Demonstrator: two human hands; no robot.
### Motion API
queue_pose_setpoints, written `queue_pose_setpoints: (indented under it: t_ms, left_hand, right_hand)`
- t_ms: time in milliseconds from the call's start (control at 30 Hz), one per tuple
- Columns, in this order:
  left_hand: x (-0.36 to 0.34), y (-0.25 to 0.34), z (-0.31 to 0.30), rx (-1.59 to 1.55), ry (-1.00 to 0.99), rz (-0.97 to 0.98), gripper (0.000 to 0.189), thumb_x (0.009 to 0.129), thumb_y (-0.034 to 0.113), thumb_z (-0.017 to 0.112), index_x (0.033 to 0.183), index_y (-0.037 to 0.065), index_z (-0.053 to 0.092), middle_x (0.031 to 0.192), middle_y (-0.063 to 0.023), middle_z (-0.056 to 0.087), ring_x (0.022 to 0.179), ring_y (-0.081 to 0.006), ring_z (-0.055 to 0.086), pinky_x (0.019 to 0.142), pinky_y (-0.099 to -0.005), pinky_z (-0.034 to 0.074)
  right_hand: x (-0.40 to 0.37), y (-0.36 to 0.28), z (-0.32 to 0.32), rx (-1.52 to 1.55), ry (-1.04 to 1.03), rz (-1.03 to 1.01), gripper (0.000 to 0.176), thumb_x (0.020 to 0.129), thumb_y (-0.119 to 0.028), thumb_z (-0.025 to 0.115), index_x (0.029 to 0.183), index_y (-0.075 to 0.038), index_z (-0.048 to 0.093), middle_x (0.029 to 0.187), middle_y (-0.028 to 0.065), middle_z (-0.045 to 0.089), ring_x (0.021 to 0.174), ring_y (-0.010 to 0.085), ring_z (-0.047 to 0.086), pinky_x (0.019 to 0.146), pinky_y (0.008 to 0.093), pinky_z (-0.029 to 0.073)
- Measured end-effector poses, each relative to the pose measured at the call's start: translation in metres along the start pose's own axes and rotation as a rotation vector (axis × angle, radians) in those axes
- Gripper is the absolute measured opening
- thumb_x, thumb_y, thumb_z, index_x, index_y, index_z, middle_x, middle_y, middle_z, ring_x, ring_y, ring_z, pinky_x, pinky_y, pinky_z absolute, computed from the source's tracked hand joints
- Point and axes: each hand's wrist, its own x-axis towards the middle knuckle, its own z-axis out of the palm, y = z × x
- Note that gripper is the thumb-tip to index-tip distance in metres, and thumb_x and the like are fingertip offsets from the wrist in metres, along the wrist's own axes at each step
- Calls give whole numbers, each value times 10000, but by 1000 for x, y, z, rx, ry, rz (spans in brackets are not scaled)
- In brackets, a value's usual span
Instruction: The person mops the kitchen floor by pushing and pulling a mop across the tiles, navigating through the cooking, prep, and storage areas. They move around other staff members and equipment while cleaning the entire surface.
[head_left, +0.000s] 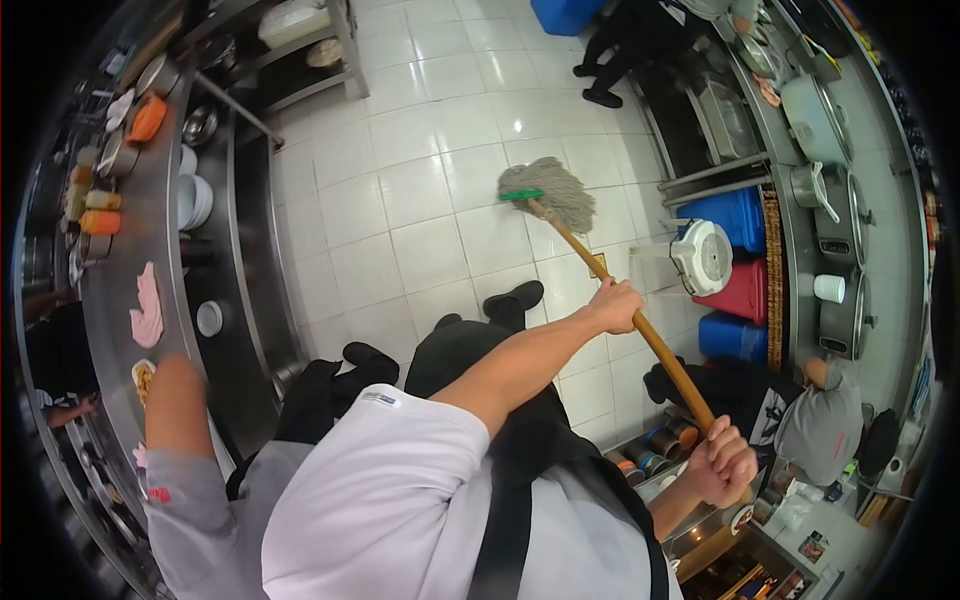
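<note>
A mop with a wooden handle runs diagonally from the lower right up to its grey string head, which lies on the white tiled floor. A green clamp joins head and handle. My left hand is wrapped round the middle of the handle, with the arm stretched across my body. Lower right, my right hand is closed round the handle near its upper end.
Left, a steel counter with bottles; a co-worker's arm is beside me. Right, a white round appliance, blue bin, red bin and a bending person. Another person's legs stand at the top.
</note>
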Motion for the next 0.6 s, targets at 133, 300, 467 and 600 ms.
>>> queue_pose_setpoints:
  t_ms: [133, 300, 467, 600]
  left_hand:
    - [-54, -23, -32, 23, 239, -128, 128, 712, 216, 745, 779, 108, 734, 865, -97, 704, 988, -291, 633, 943, -467, 427]
    - [-129, -72, -76, 7, 692, -355, 77, 661, 180, 749, 680, 126, 698, 770, -72, 681, 890, -283, 622, 878, -452, 416]
    - [-203, -129, -89, 185, 1099, -517, 203, 766, 190, 691, 615, 100, 589, 701, -68, 627, 814, -299, 593, 834, -461, 410]
    - [-246, -146, -68, 248, 1299, -574, 272, 772, 127, 693, 590, 91, 494, 657, -77, 555, 762, -317, 564, 804, -469, 409]
  right_hand:
    - [42, 5, 25, 151, -214, 60, 353, 928, -172, 527, 604, -144, 390, 526, 13, 435, 490, 145, 403, 614, 360, 390]
    - [88, 55, 95, 362, -476, 148, 345, 857, -180, 555, 559, -140, 385, 488, -8, 428, 423, 133, 384, 512, 338, 390]
    - [82, 114, 157, 547, -682, 262, 368, 854, -194, 573, 550, -113, 382, 489, 14, 404, 426, 172, 350, 491, 367, 341]
    - [64, 126, 174, 606, -808, 331, 408, 865, -185, 580, 538, -62, 370, 501, 55, 393, 440, 205, 334, 507, 374, 332]
